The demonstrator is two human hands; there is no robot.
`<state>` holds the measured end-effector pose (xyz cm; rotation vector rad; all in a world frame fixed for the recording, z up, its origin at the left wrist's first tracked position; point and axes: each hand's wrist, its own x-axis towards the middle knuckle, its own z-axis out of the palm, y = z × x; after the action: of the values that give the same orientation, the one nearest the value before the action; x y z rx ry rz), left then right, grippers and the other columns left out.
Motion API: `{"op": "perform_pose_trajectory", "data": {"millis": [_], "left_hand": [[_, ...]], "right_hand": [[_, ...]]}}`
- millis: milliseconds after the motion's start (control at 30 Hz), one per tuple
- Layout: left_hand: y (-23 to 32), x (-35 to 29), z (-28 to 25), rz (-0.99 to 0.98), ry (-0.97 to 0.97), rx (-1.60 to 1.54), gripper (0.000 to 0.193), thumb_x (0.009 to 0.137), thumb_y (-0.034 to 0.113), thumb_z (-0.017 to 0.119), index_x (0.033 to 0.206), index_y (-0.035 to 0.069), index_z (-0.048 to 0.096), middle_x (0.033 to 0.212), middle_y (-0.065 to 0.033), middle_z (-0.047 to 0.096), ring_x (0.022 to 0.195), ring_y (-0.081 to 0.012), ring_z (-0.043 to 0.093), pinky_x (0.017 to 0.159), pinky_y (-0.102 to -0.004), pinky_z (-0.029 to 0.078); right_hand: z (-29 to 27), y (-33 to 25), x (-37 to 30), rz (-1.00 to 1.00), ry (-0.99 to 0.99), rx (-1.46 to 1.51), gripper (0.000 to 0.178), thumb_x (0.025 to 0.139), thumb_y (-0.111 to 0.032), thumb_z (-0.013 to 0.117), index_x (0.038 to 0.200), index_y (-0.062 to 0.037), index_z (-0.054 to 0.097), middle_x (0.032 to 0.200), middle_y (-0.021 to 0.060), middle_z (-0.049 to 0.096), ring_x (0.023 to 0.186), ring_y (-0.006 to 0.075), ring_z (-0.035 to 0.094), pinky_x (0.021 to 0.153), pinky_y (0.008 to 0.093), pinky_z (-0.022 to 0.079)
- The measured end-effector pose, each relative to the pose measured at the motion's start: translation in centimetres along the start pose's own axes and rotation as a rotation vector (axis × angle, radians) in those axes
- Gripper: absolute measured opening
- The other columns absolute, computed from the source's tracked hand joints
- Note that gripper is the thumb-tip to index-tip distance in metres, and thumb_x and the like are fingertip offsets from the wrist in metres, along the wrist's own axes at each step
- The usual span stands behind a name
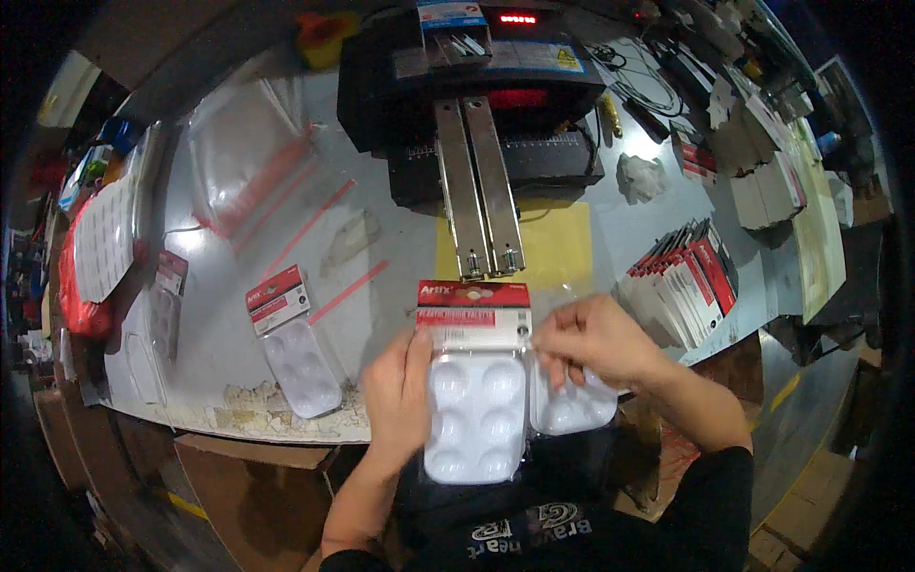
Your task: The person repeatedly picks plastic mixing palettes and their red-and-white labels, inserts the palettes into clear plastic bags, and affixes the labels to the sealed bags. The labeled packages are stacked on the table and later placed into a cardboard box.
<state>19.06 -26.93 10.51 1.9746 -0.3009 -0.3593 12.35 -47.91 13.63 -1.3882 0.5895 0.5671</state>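
Note:
In front of my body hangs a packaged white plastic paint palette [477, 419] with round wells, in a clear bag under a red, black and white header card [474, 315]. My left hand [400, 386] is closed on its left edge, thumb lying along the card's side. My right hand [593, 343] is closed in a pinch at the right edge of the card and bag; its fingertips partly hide what they grip. Below that hand a second white palette [577, 410] in clear film shows, partly covered by the fingers. Its top is hidden.
Beyond my hands, a black machine [553, 86] extends two metal bars [477, 191] over a yellow sheet [562, 238]. Another packaged palette [303, 367] lies left. Header cards [686, 281] stand in a row at right. Clear bags [243, 143] lie far left, near red strips [348, 291].

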Motion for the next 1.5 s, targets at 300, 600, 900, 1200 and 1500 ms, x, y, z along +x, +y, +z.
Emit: {"op": "perform_pose_trajectory", "data": {"millis": [300, 600, 900, 1200, 1500], "left_hand": [[-3.6, 4.3, 3.8, -0.093, 0.075, -0.025, 0.030, 0.095, 0.020, 0.043, 0.076, -0.002, 0.049, 0.061, -0.0140, 0.047, 0.056, -0.0189, 0.039, 0.056, -0.0322, 0.037], [-2.9, 4.0, 4.0, -0.166, 0.096, -0.059, 0.029, 0.095, 0.020, 0.044, 0.078, -0.002, 0.052, 0.061, -0.0119, 0.049, 0.058, -0.0150, 0.038, 0.056, -0.0301, 0.036], [-5.5, 4.0, -6.8, -0.285, 0.095, 0.057, 0.038, 0.091, 0.035, 0.048, 0.102, 0.001, 0.060, 0.096, -0.0144, 0.061, 0.084, -0.0260, 0.057, 0.079, -0.0351, 0.043], [-1.5, 0.4, -1.2, 0.405, 0.143, 0.376, 0.017, 0.078, 0.022, 0.067, 0.088, 0.008, 0.063, 0.091, -0.0131, 0.058, 0.084, -0.0303, 0.057, 0.072, -0.0392, 0.047], [2.7, 2.1, 7.3, 0.118, -0.112, 0.470, 0.032, 0.083, 0.038, 0.063, 0.086, 0.006, 0.065, 0.054, -0.0058, 0.061, 0.048, -0.0202, 0.060, 0.049, -0.0321, 0.044]], "right_hand": [[-1.3, 0.0, 4.3, -0.144, 0.206, -0.043, 0.016, 0.087, -0.008, 0.053, 0.082, 0.0074, 0.057, 0.072, 0.0100, 0.060, 0.061, 0.0169, 0.064, 0.049, 0.0240, 0.047], [-1.1, 0.5, 4.8, -0.198, 0.251, -0.047, 0.018, 0.086, -0.008, 0.054, 0.082, 0.0089, 0.058, 0.069, 0.0109, 0.060, 0.059, 0.0177, 0.064, 0.047, 0.0253, 0.049], [-6.2, 0.2, -4.7, -0.512, 0.932, -0.570, 0.028, 0.087, -0.016, 0.056, 0.105, 0.0057, 0.060, 0.088, 0.0145, 0.065, 0.082, 0.0214, 0.066, 0.071, 0.0272, 0.052], [-15.8, 6.1, -6.8, -0.373, 0.771, -0.715, 0.101, 0.056, -0.027, 0.084, 0.135, 0.0063, 0.031, 0.134, 0.0240, 0.042, 0.119, 0.0288, 0.048, 0.098, 0.0331, 0.039], [-16.7, 5.6, -6.5, -0.259, 0.920, -0.702, 0.093, 0.055, -0.037, 0.084, 0.126, 0.0097, 0.044, 0.105, 0.0208, 0.063, 0.093, 0.0224, 0.063, 0.084, 0.0313, 0.047]]}}
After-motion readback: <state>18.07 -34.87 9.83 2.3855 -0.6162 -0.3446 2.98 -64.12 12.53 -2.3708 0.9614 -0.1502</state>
